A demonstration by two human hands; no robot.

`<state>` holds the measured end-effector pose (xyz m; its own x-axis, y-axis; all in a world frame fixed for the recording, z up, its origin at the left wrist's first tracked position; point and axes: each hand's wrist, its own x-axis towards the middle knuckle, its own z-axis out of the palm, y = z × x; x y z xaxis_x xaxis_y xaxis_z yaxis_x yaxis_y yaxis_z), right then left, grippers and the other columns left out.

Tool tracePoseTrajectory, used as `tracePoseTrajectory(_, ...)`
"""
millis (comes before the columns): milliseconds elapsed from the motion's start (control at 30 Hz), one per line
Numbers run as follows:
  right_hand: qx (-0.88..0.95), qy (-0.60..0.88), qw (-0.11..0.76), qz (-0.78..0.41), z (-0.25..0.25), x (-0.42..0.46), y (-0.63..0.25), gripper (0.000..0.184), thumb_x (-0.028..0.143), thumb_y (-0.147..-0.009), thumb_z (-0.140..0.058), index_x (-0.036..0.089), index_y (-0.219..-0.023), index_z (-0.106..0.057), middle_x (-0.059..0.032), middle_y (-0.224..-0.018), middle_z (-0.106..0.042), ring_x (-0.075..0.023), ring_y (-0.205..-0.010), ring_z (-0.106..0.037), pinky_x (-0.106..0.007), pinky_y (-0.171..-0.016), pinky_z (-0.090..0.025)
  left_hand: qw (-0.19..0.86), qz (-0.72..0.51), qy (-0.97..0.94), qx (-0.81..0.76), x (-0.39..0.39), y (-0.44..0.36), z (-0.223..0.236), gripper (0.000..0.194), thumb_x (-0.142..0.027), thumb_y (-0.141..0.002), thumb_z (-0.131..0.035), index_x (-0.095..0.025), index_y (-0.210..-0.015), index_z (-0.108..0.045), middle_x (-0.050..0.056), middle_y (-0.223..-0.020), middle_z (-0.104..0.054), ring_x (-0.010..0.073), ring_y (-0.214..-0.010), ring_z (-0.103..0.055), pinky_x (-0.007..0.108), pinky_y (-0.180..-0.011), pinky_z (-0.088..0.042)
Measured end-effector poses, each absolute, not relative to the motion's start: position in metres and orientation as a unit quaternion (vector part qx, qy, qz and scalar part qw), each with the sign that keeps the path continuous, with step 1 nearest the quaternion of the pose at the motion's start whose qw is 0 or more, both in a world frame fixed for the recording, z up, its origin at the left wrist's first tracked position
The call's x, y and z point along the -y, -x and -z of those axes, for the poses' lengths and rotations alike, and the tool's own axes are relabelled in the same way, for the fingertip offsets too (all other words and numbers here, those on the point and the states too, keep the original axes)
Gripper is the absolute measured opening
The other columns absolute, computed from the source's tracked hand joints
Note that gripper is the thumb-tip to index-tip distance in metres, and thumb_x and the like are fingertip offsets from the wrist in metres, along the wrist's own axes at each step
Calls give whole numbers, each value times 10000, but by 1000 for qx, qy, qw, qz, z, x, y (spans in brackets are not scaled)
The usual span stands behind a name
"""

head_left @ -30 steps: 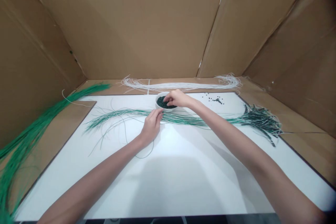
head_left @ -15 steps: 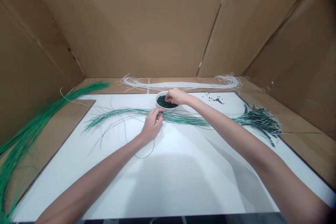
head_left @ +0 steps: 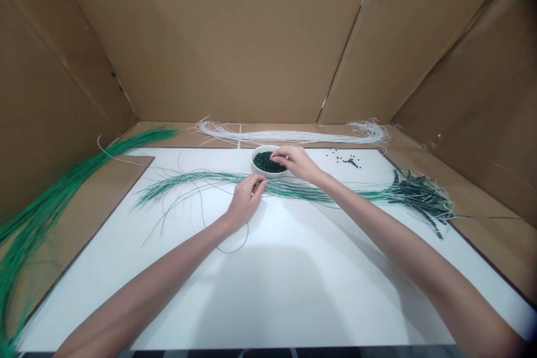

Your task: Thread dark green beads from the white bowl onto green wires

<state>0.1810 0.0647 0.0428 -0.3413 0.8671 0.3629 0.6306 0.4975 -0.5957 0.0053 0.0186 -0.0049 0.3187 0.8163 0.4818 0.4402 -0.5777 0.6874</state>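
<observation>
A white bowl [head_left: 269, 175] holds many small dark green beads [head_left: 265, 161]. Over its right side is my right hand [head_left: 297, 163], thumb and fingertips pinched together just above the beads; whatever is between them is too small to see. Just in front of the bowl, my left hand [head_left: 246, 197] is closed in a pinch on a thin green strand [head_left: 235, 252], which loops down onto the table below the wrist. Behind that hand lies a long bundle of green and white strands [head_left: 302, 190], its right end thick with strung dark beads [head_left: 419, 193].
Loose dark beads [head_left: 351, 162] are scattered right of the bowl on the white tabletop [head_left: 268, 291]. A hank of white strands [head_left: 293, 137] lies along the back. Green strands [head_left: 62, 190] lie at the left. Cardboard walls [head_left: 235, 39] enclose the back and sides.
My right hand has drawn up and slightly right out of the beads, baring more of them. The left hand keeps its pinch in nearly the same place.
</observation>
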Motion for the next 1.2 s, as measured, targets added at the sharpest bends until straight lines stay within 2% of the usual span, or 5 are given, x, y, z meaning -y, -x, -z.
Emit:
tracePoseTrajectory(100,694,475,453,-297,-31,-32,-181,219,305,-766,-502,150,-833,-642,-36,-762,-618,-96,-530,-502,-225,-511,-406,218,-434,-777,-401,-18,-5,4,162,-249,-839,-414,-167,-793,-546,-2,-708,-558,99,-599,-461,215,-588,-365)
tracePoseTrajectory(167,637,476,497,-348,-18,-13,-181,235,342,-732,-543,153,-825,-647,-31,-734,-603,-87,-506,-477,-220,-481,-397,218,-440,-775,-398,-17,-6,3,155,-245,-835,-424,-168,-802,-554,-1,-715,-564,97,-600,-462,211,-585,-366)
tracePoseTrajectory(400,484,487,547,-480,16,13,-179,218,325,-602,-687,152,-736,-677,14,-493,-524,-65,-395,-389,-211,-387,-301,189,-439,-803,-356,-11,-7,1,147,-224,-828,-439,-172,-798,-573,12,-719,-570,102,-632,-480,215,-614,-385)
tracePoseTrajectory(633,484,469,561,-481,16,13,-181,194,296,-562,-716,156,-693,-682,6,-522,-549,-65,-407,-398,-215,-389,-303,161,-416,-839,-311,-10,-6,3,144,-215,-825,-438,-170,-823,-575,20,-702,-550,111,-675,-506,218,-638,-400)
tracePoseTrajectory(1200,482,471,572,-468,14,16,-180,146,256,-564,-719,168,-674,-682,5,-570,-573,-60,-417,-410,-215,-396,-311,169,-415,-843,-297,-11,-7,6,128,-186,-812,-455,-165,-822,-580,27,-726,-579,108,-689,-520,213,-650,-416)
